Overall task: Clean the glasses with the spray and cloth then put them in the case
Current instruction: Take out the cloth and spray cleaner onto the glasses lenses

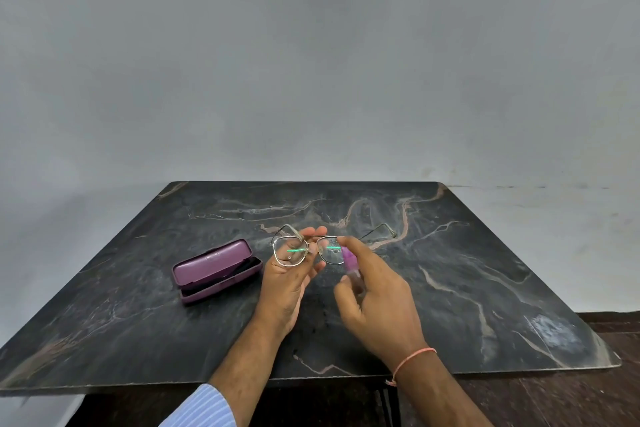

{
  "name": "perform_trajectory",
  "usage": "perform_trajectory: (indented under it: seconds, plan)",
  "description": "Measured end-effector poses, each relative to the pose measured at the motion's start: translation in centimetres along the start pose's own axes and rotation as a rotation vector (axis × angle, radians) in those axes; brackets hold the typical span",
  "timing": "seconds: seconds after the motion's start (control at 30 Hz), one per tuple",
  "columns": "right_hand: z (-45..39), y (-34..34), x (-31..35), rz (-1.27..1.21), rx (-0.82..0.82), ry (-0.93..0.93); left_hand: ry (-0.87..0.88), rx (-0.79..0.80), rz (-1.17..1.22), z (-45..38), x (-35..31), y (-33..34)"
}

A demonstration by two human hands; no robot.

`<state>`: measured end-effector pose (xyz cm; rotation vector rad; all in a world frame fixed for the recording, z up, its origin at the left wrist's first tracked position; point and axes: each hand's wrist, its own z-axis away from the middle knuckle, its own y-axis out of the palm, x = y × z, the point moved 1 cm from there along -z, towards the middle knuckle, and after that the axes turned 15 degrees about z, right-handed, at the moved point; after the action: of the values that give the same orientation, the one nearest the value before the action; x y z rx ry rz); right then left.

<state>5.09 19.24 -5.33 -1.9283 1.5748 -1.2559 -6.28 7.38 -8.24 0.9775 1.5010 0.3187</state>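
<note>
A dark marble table against a bare grey wall

A plain grey wall [318,55] is filling the upper view, lit softly and evenly. The black table [467,270], veined in pale pink and white, is standing against it, while a dark reddish-brown floor [588,399] is showing at lower right.

The tabletop [450,270] is seen as dark polished stone, marble-like, veined in pale pink and grey, with a soft sheen. The glasses [304,250] are framed in thin, shiny metal wire, with clear glossy lenses catching green glints. The case [214,269] is shown in smooth purple material with a satin finish. The spray [349,262] appears as translucent purple plastic.
</note>
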Motion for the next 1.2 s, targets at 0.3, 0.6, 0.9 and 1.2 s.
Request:
perform_trajectory:
  seconds: [0.3, 0.6, 0.9, 1.2]
  plan:
    - [-1.4, 1.1, 0.4, -0.074, 0.033, 0.051, 0.006, 0.023, -0.009, 0.0, 0.2, -0.2]
    - [-0.9, 0.4, 0.9, -0.353, -0.019, 0.086, -0.012, -0.004, -0.023, -0.2, 0.3, -0.1]
    - [-1.6, 2.7, 4.5, -0.311, 0.11, 0.035, -0.06, -0.025, -0.008, -0.6, 0.7, -1.1]
    - [-1.2, 2.0, 3.2, -0.348, 0.037, -0.008, -0.026, -0.035, -0.057, -0.6, 0.8, -1.1]
